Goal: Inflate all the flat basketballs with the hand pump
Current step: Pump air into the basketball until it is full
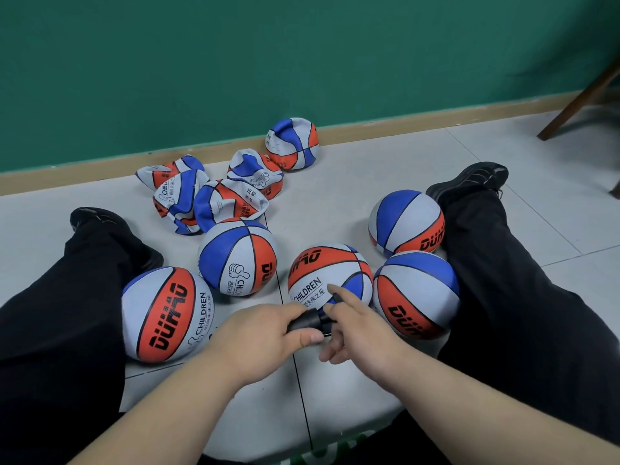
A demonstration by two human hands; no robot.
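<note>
My left hand grips the black hand pump, whose nozzle end points at the round red, white and blue basketball between my legs. My right hand pinches the pump's front end, with the forefinger lying on that ball. Several other round basketballs lie around: one at the left, one behind it, one at the right and one further back. Several flat, crumpled basketballs are heaped near the wall, and a half-collapsed one sits against the skirting.
I sit on a pale tiled floor with my legs in black trousers spread to both sides of the balls. A green wall with a tan skirting board runs behind. A wooden chair leg stands at the far right.
</note>
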